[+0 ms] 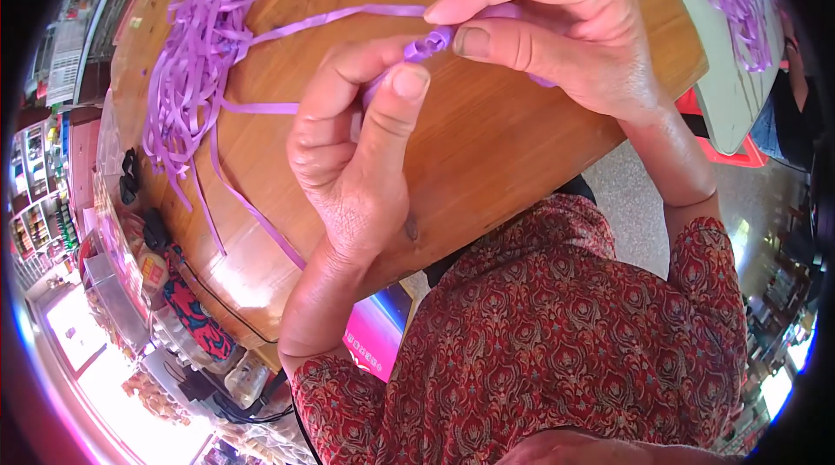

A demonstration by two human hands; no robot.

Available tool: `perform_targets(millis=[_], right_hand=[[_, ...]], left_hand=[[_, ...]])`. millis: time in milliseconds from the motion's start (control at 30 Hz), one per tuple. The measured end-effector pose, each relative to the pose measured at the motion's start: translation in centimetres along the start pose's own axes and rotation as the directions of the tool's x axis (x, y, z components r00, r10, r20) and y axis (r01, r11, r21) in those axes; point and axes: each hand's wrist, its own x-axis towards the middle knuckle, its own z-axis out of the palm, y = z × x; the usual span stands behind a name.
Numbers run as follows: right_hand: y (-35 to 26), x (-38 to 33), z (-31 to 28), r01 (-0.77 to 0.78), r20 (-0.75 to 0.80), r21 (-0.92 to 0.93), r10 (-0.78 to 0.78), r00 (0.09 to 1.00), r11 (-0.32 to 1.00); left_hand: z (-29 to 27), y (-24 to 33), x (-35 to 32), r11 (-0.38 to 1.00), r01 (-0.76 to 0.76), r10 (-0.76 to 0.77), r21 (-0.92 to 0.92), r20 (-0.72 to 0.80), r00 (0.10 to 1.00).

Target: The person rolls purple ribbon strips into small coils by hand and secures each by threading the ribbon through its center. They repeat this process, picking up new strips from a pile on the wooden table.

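Between my two hands, above the wooden table, is a small knotted or folded piece of purple ribbon (427, 45). My left hand (361, 139) pinches its lower left side between thumb and fingers. From the right, my right hand (557, 34) closes thumb and forefinger at its other end. A ribbon strand runs from my right fingers leftward to a loose heap of purple ribbon (196, 73) on the table. Another strand passes behind my left hand. The ribbon inside both palms is mostly hidden by the fingers.
The wooden table (487, 147) has a curved edge on my side. At the upper right, more purple ribbon (735, 4) hangs over a pale table (696, 39). Along the left edge lie a dark patterned pouch (198, 308), a black cable and boxes. A person's arm (795, 73) shows at far right.
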Motion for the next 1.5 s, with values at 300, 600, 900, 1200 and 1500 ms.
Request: perform_targets(millis=[300, 600, 900, 1200, 1500], right_hand=[[-5.6, 1.0, 2.4, -0.72, -0.168, 0.539, 0.894, 0.416, 0.437], [-5.7, 1.6, 2.9, -0.49, -0.071, 0.825, 0.912, 0.404, 0.281], [-6.7, 2.7, 3.7, -0.744, -0.27, 0.401, 0.845, 0.462, 0.535], [-9.5, 1.8, 4.9, -0.693, -0.388, -0.286, 0.582, 0.715, 0.661], [-8.7, 2.6, 6.5, -0.719, -0.491, 0.247, 0.724, 0.484, 0.649]], left_hand=[[-0.7, 0.2, -0.3, 0.994, -0.084, 0.087, -0.069, 0.049, 0.995], [0.2, 0.6, -0.4, 0.955, -0.248, 0.248, 0.163, 0.024, 0.969], [0.3, 1.8, -0.5, 0.994, -0.088, 0.086, -0.072, -0.022, 0.996], [0.7, 2.1, -0.3, 0.849, 0.057, -0.088, -0.525, -0.035, 0.995], [2.5, 1.5, -1.4, 0.913, -0.127, 0.098, -0.388, -0.094, 0.991]])
